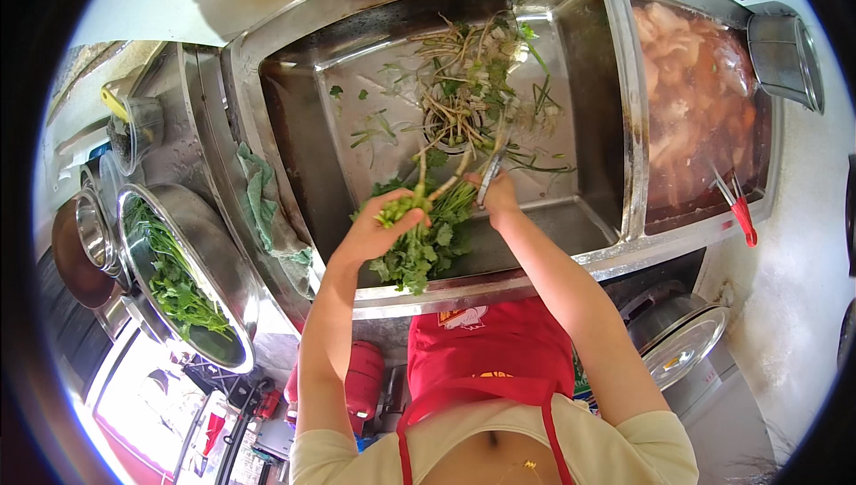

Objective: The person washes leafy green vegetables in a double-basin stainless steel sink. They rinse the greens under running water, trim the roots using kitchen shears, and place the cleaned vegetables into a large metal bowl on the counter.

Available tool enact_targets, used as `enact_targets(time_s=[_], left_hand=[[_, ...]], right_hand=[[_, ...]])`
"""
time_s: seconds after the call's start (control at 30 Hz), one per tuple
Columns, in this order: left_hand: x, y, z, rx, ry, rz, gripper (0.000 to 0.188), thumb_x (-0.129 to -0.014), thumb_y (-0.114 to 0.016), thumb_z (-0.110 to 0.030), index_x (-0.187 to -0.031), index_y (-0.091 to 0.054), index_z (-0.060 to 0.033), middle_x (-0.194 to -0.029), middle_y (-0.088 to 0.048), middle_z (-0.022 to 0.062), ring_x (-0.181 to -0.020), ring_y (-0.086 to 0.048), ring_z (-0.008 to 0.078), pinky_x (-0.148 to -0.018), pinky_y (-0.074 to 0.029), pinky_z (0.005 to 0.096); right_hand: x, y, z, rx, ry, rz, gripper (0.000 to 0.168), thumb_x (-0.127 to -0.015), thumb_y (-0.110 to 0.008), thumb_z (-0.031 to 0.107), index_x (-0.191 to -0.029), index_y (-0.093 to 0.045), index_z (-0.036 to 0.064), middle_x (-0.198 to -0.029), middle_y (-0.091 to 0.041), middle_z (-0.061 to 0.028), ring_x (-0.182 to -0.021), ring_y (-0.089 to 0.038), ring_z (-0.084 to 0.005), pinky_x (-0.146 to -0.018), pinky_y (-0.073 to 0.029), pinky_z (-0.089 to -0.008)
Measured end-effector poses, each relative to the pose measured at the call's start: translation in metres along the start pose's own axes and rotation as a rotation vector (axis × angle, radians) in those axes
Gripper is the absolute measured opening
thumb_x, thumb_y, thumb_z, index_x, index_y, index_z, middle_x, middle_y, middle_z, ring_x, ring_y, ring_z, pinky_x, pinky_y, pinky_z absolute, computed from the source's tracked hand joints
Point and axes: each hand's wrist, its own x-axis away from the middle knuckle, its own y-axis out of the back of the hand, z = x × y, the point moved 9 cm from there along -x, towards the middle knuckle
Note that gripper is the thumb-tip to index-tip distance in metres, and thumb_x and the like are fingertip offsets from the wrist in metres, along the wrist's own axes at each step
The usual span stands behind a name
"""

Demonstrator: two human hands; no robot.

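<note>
A bunch of leafy green herbs [428, 254], cilantro by its leaves, is gripped at the stems by my left hand [384, 224] over the near part of a steel sink basin [374, 117]. Long pale roots point away from me. My right hand [495, 194] is closed around a metal blade or knife [490, 179] beside the roots, right of the bunch; its handle is hidden in the fingers. Cut roots and stem scraps [461, 70] lie in a heap around and beyond the drain, with loose leaves scattered on the basin floor.
Left of the sink, a large steel bowl [244, 284] holds greens, and a green cloth [257, 194] lies on the rim. The right basin [702, 117] holds pale meat in reddish water, with red-handled tongs [741, 214] at its edge. A steel container [782, 60] stands behind it.
</note>
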Motion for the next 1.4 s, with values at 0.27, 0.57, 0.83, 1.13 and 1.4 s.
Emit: enact_targets(time_s=[0.27, 0.57, 0.83, 1.13, 1.4], left_hand=[[0.016, 0.042, 0.004, 0.095, -0.099, -0.221, 0.025, -0.088, -0.061, -0.026, -0.1, -0.057, -0.004, -0.086, -0.062, 0.0046, -0.079, -0.056, 0.0115, -0.069, -0.042, 0.0248], [0.059, 0.095, -0.012, 0.45, -0.277, -0.347, 0.023, -0.09, -0.057, -0.017, -0.107, -0.051, -0.003, -0.101, -0.062, 0.0141, -0.091, -0.06, 0.0201, -0.081, -0.049, 0.0321], [0.033, 0.036, -0.072, 0.195, -0.22, -0.319, 0.022, -0.091, -0.055, -0.015, -0.11, -0.053, -0.0024, -0.084, -0.063, 0.0064, -0.081, -0.059, 0.0138, -0.076, -0.046, 0.0279], [0.015, -0.063, -0.132, 0.03, -0.315, -0.177, 0.014, -0.085, -0.064, -0.013, -0.094, -0.055, -0.0069, -0.079, -0.054, -0.0052, -0.074, -0.048, 0.0046, -0.067, -0.04, 0.0209], [0.035, -0.088, -0.161, -0.166, -0.296, -0.13, 0.018, -0.079, -0.069, -0.01, -0.09, -0.056, -0.0056, -0.074, -0.052, -0.0048, -0.07, -0.047, 0.0036, -0.062, -0.04, 0.021]], right_hand=[[-0.014, 0.037, -0.009, -0.173, -0.172, -0.305, 0.025, -0.07, -0.073, 0.01, -0.08, -0.053, -0.002, -0.065, -0.056, -0.0096, -0.044, -0.049, -0.0185, -0.037, -0.038, -0.032], [-0.011, 0.05, -0.009, -0.229, -0.13, -0.344, 0.028, -0.072, -0.077, 0.018, -0.069, -0.055, 0.002, -0.058, -0.049, -0.0053, -0.04, -0.042, -0.0157, -0.034, -0.031, -0.0319], [0.052, 0.081, 0.04, 0.244, 0.139, -0.222, 0.034, -0.074, -0.076, 0.033, -0.079, -0.057, 0.005, -0.058, -0.052, 0.0021, -0.039, -0.039, -0.0085, -0.035, -0.025, -0.0271], [0.192, 0.012, 0.195, -0.15, 0.379, 0.286, 0.031, -0.077, -0.073, 0.01, -0.098, -0.052, 0.002, -0.085, -0.063, -0.0061, -0.065, -0.059, -0.0103, -0.059, -0.047, -0.0213], [0.207, 0.026, 0.236, -0.119, 0.493, 0.351, 0.027, -0.079, -0.071, 0.013, -0.078, -0.044, 0.009, -0.08, -0.063, -0.0071, -0.055, -0.056, -0.0082, -0.042, -0.041, -0.0192]])
